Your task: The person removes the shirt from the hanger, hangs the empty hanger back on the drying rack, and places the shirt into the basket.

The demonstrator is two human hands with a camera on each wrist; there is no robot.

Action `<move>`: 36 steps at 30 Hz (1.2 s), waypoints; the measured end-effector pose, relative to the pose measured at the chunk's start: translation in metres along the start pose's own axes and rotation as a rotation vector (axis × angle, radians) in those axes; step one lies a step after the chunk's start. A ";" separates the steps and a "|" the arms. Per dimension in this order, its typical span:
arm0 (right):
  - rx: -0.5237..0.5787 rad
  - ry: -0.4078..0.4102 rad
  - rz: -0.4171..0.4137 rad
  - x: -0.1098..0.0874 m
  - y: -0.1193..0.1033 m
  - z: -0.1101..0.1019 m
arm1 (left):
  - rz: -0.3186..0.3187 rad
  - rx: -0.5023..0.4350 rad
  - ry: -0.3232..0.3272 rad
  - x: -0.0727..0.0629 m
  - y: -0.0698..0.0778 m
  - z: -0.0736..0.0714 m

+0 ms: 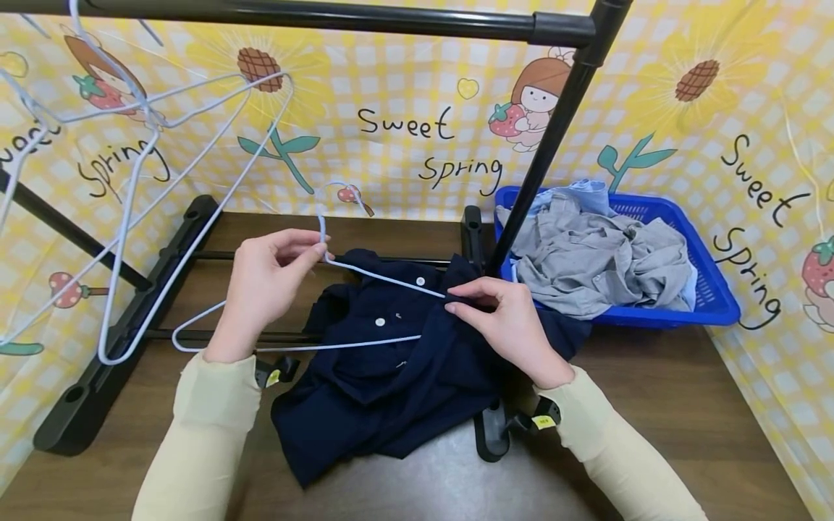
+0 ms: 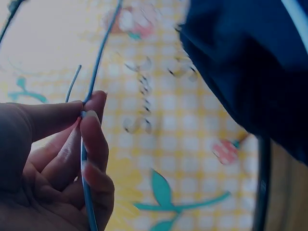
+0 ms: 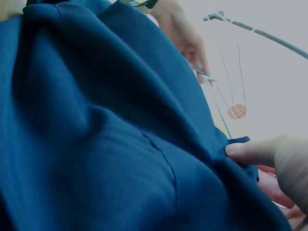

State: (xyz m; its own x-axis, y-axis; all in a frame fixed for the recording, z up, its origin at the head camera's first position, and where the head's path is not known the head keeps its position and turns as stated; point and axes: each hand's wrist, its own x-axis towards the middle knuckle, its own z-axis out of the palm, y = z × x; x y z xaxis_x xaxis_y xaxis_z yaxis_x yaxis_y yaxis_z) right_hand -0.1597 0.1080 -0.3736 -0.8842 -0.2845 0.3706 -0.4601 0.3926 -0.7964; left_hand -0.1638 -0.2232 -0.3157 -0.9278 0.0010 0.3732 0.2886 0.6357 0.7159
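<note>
My left hand (image 1: 263, 278) pinches a pale blue wire hanger (image 1: 384, 278) at the base of its hook, between thumb and fingers. One end of the hanger goes into a navy shirt (image 1: 391, 376) with white buttons, while its other end sticks out bare at the left. At the shirt's edge, my right hand (image 1: 504, 318) pinches the cloth where it lies over the hanger's arm. In the right wrist view, the thumb presses a fold of the navy shirt (image 3: 130, 134). The left wrist view shows the hanger's wire (image 2: 98, 62) running through the left hand (image 2: 62, 159).
A black rack's top bar (image 1: 326, 18) crosses overhead, with several pale hangers (image 1: 140, 159) hanging at the left. Behind the rack's upright (image 1: 560, 130), a blue basket (image 1: 717, 304) holds crumpled grey and light blue clothes. The rack's feet and low bars stand on the brown floor.
</note>
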 end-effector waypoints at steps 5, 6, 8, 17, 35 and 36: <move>-0.015 -0.001 0.011 0.001 0.005 -0.002 | -0.067 0.001 -0.008 0.004 -0.025 -0.006; -0.019 -0.005 0.012 0.001 0.006 -0.002 | -0.077 0.009 -0.003 0.004 -0.030 -0.008; -0.032 -0.013 0.013 0.001 0.007 -0.003 | -0.109 0.013 0.011 0.004 -0.038 -0.013; -0.060 -0.047 0.017 0.002 0.009 -0.008 | -0.324 0.040 0.056 0.003 -0.070 -0.043; -0.105 0.122 -0.263 0.020 -0.050 -0.037 | -0.476 -0.080 0.220 -0.018 -0.104 -0.089; -0.106 0.139 -0.294 0.022 -0.055 -0.038 | -0.474 -0.109 0.237 -0.019 -0.105 -0.091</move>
State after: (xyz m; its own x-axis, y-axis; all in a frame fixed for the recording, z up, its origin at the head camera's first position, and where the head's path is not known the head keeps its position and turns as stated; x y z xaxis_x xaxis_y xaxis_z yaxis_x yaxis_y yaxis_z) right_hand -0.1574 0.1137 -0.3034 -0.7119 -0.2798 0.6442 -0.6961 0.4024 -0.5945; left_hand -0.1551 -0.3602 -0.3445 -0.8871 -0.4488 0.1081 -0.1143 0.4404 0.8905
